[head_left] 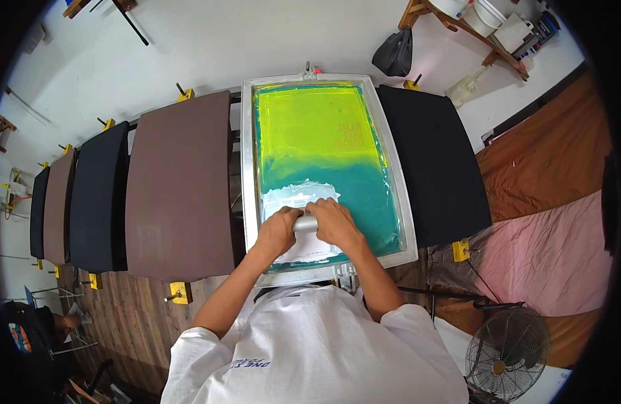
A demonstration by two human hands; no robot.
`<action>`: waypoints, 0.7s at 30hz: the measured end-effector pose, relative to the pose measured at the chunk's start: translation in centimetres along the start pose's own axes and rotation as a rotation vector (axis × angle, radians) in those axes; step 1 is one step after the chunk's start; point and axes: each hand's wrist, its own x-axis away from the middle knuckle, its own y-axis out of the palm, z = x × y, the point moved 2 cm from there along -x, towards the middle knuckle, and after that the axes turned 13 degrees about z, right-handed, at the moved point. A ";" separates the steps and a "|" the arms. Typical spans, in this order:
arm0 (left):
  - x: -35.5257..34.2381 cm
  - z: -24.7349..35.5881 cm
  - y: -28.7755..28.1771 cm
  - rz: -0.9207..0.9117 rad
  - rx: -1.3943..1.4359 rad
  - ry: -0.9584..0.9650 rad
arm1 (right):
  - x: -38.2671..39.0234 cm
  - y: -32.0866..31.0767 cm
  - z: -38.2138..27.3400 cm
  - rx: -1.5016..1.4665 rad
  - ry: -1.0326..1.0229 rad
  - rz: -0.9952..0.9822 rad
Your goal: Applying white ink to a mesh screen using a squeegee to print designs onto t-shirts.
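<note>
Both of my hands grip a silver-grey squeegee (306, 223) low on a printing screen. My left hand (278, 233) is closed round its left end, and my right hand (331, 223) is closed round its right end. White ink (298, 192) lies in a ragged patch ahead of, under and behind the squeegee, on the left half of the mesh. The screen's mesh is yellow-green (307, 121) in its far half and teal (366, 202) in its near half, with faint lettering at the upper right. A metal frame (248, 161) surrounds it. The squeegee's blade is hidden.
Left of the screen stand a brown fabric-covered board (179, 182) and several more dark and brown ones. A black board (433, 165) is close on the right. Yellow clamps (180, 293) stick out at board ends. A round fan (507, 347) stands at the lower right.
</note>
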 end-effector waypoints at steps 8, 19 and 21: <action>8.4 3.4 -0.6 -0.131 0.003 -0.047 | 8.9 0.7 -2.6 -0.107 -0.021 0.078; -1.6 -0.3 -0.7 -0.170 -0.047 -0.117 | -1.5 0.1 0.4 0.035 0.045 -0.091; -1.9 -0.4 -0.4 -0.209 -0.051 -0.178 | -1.8 -0.3 0.4 -0.002 0.110 -0.151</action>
